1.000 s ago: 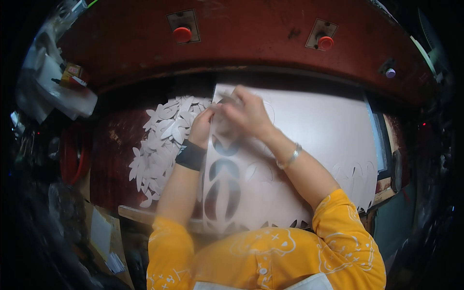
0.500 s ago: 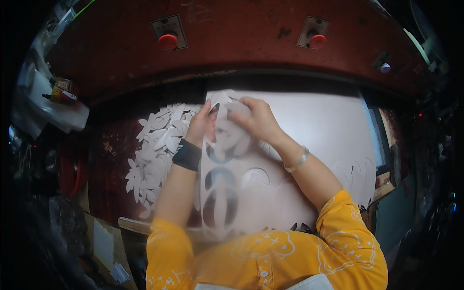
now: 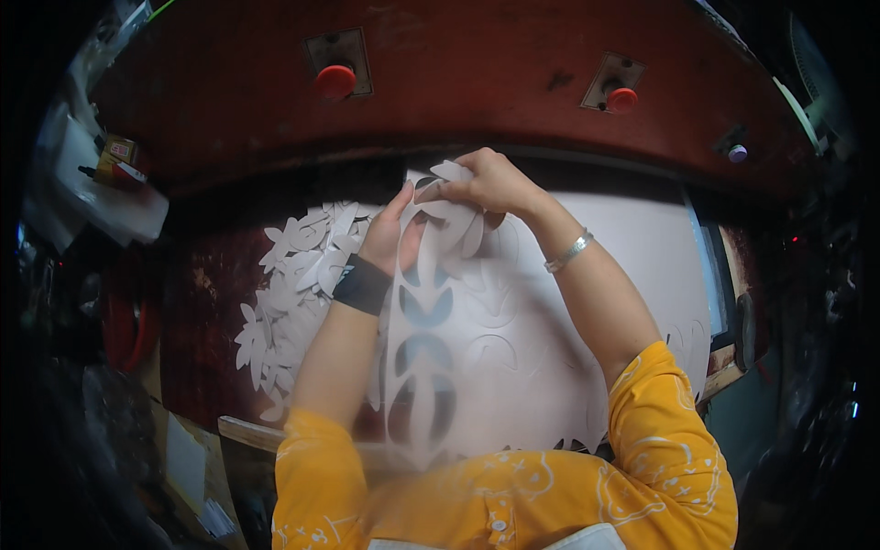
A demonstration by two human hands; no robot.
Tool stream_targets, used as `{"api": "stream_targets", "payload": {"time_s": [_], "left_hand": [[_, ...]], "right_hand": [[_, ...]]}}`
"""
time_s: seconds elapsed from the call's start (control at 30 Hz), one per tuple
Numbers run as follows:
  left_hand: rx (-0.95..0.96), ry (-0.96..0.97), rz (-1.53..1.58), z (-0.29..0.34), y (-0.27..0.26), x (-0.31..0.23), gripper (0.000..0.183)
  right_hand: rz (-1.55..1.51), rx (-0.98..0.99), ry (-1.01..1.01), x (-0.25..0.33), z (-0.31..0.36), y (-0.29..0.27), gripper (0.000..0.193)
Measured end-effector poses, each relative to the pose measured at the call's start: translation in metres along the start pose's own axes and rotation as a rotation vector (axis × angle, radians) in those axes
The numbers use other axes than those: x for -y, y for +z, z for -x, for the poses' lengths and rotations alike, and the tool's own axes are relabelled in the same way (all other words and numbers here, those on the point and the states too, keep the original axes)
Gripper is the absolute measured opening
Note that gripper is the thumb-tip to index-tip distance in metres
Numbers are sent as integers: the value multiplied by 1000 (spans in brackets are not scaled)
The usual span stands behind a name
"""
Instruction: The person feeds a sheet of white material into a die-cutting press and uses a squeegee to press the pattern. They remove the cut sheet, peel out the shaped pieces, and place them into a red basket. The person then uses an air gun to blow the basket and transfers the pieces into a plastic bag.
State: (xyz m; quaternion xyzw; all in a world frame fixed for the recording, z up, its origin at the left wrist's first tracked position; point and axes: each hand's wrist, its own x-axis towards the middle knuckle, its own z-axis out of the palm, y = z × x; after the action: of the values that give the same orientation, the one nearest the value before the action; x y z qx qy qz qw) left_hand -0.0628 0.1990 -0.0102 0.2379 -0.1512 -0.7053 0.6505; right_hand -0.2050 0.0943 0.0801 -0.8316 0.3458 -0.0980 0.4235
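A large white sheet (image 3: 632,257), thin and flexible, lies in front of me with curved, leaf-like shapes cut through it. Along its left side, openings leave a narrow lattice strip. My left hand (image 3: 390,236), with a black band at the wrist, is at that strip's far end, thumb up and fingers partly behind the sheet's edge. My right hand (image 3: 495,185) pinches white cut-out pieces (image 3: 449,220) at the same far left corner; its fingertips are partly hidden by them. Left of my left forearm lies a heap of loose white cut-outs (image 3: 298,275).
A dark red machine beam (image 3: 477,82) spans the far side, with a red push button (image 3: 335,82) and another red button (image 3: 621,100). At the far left are plastic bags (image 3: 119,206) and a small yellow box (image 3: 117,158). A wooden strip (image 3: 252,433) edges the near left.
My right hand has moved slightly away from me and lifted the white pieces. My left hand has shifted a little to the right and away from me. The view has tilted slightly.
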Motion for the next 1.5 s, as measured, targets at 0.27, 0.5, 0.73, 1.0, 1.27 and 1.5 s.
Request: {"api": "stream_targets", "payload": {"time_s": [0.27, 0.5, 0.73, 1.0, 1.27, 1.5], "left_hand": [[159, 101, 26, 9, -14, 9, 54], [193, 49, 284, 3, -14, 22, 41], [314, -58, 489, -39, -22, 41, 32], [36, -96, -84, -26, -11, 25, 25], [112, -32, 102, -22, 2, 35, 29], [142, -111, -201, -17, -2, 26, 51]], "right_hand": [[-357, 99, -350, 114, 8, -2, 41], [-181, -56, -379, 69, 3, -6, 56], [306, -200, -338, -60, 13, -12, 46], [-537, -741, -298, -59, 45, -33, 11], [-46, -309, 128, -40, 68, 25, 34], [-397, -436, -692, -9, 132, -2, 19]]}}
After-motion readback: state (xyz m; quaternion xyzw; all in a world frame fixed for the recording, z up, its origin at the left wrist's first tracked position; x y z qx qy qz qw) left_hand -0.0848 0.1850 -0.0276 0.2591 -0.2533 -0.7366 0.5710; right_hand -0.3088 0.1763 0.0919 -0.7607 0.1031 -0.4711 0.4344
